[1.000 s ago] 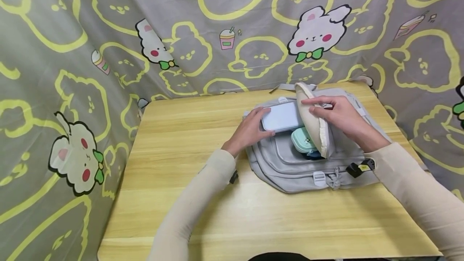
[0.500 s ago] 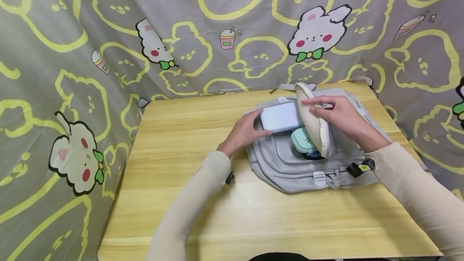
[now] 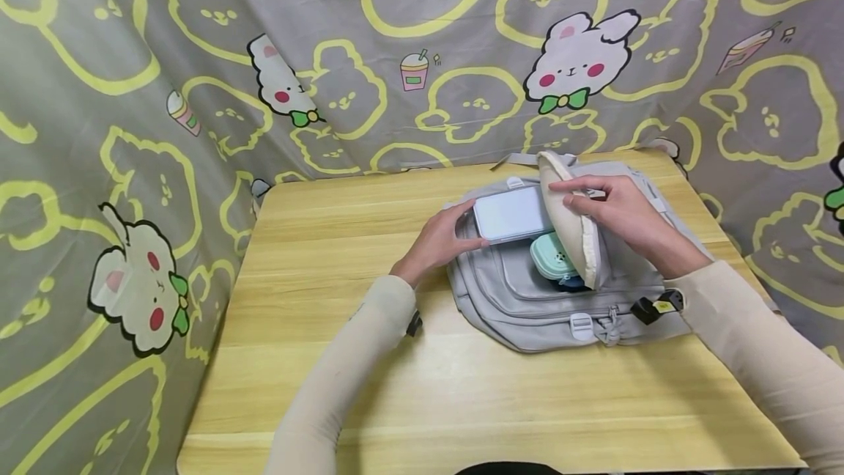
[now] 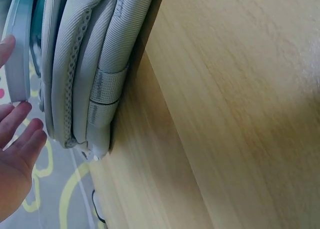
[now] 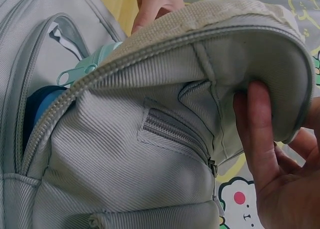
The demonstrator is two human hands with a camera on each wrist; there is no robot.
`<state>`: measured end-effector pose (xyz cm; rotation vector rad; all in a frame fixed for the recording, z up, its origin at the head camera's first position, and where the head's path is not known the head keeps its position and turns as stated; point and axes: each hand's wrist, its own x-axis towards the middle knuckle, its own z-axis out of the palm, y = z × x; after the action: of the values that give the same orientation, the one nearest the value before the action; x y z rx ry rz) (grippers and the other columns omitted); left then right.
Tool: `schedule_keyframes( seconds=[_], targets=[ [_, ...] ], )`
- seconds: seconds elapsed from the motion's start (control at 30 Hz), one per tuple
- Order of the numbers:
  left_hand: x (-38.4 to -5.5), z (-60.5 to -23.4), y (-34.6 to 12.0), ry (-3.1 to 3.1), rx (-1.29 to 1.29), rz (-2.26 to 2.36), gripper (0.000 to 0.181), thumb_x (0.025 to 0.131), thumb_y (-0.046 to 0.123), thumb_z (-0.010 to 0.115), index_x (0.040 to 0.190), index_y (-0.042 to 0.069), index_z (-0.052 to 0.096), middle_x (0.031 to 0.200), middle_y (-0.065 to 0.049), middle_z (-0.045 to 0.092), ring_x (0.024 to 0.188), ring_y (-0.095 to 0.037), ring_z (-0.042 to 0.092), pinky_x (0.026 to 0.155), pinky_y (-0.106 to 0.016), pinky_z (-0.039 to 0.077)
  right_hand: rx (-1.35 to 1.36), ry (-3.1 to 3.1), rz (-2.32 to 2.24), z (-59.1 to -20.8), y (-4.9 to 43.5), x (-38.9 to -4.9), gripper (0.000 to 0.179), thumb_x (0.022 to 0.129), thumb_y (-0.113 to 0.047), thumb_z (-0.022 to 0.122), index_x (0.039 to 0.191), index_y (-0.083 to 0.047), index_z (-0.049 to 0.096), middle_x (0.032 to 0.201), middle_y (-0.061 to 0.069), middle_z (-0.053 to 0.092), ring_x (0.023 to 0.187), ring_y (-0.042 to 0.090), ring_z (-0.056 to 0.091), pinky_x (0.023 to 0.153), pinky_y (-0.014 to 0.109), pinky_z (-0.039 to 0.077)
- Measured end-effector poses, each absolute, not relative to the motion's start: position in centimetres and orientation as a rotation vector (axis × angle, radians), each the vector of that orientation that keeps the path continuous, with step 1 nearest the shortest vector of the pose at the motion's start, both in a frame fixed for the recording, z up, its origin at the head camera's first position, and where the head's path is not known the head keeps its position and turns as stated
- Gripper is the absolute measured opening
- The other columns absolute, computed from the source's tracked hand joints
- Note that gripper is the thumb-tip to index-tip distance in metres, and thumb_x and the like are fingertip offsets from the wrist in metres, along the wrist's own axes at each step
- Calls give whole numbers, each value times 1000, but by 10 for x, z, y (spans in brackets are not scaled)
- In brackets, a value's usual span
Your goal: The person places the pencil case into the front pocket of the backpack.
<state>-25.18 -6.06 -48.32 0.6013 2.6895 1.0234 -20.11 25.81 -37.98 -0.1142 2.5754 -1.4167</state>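
A grey backpack (image 3: pixel 501 325) lies on the table with its front pocket unzipped. My right hand (image 3: pixel 623 211) pinches the pocket's flap (image 3: pixel 570 222) and holds it up, cream lining showing. In the right wrist view two fingers (image 5: pixel 260 124) press the flap's grey side. A flat pale-blue case (image 3: pixel 511 215) with rounded corners sits partly in the pocket, its right end hidden by the flap. At the case's left end is my left hand (image 3: pixel 435 240), fingers and thumb spread, fingertips touching its edge. A small mint-green zip pouch (image 3: pixel 550 255) lies in the pocket beside the case.
Something dark blue (image 5: pixel 42 106) shows inside the pocket below the pouch. The wooden table (image 3: pixel 316 277) extends left and in front of the backpack. A patterned grey curtain (image 3: pixel 369 42) hangs behind and along the left. White buckles (image 3: pixel 582 326) sit on the bag.
My left hand has drawn back a little to the left, its fingers coming off the top of the pale-blue case to its end. The right hand and flap stay put.
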Motion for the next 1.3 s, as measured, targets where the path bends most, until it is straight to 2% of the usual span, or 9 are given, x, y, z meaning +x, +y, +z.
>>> schedule_keyframes(
  seconds=[0.23,0.53,0.9,1.07,1.3],
  targets=[
    [-254,-486,-62,2688,605,1059,89,94,45,87,168,22,44,170,-6,50,160,-27,44,131,-45,37,-122,2582,-1420,-379,258,-201,48,108,-36,71,150,-14,68,171,9,47,161,27,36,126,57,35],
    [-255,-487,-63,2680,626,1098,83,94,41,88,165,21,50,168,-5,53,158,-26,45,132,-44,36,-119,2567,-1429,-380,258,-202,47,108,-35,71,150,-14,67,171,10,46,160,28,36,127,59,34],
    [-252,-484,-53,2741,673,1034,83,94,43,87,164,17,50,164,-6,56,154,-27,50,130,-44,39,-142,2563,-1435,-382,256,-204,46,109,-35,69,150,-15,68,171,8,46,159,27,37,124,55,39],
    [-250,-483,-44,2778,694,987,83,96,45,85,164,16,49,166,-5,55,157,-26,48,133,-43,33,-159,2551,-1451,-382,257,-204,46,109,-32,70,150,-13,68,171,10,46,161,29,35,128,60,34],
    [-248,-483,-35,2819,700,969,82,96,47,83,165,18,48,165,-3,55,158,-23,47,133,-41,33,-176,2533,-1430,-383,257,-207,45,109,-32,70,151,-14,67,173,11,43,165,33,30,130,64,29]
  ],
)
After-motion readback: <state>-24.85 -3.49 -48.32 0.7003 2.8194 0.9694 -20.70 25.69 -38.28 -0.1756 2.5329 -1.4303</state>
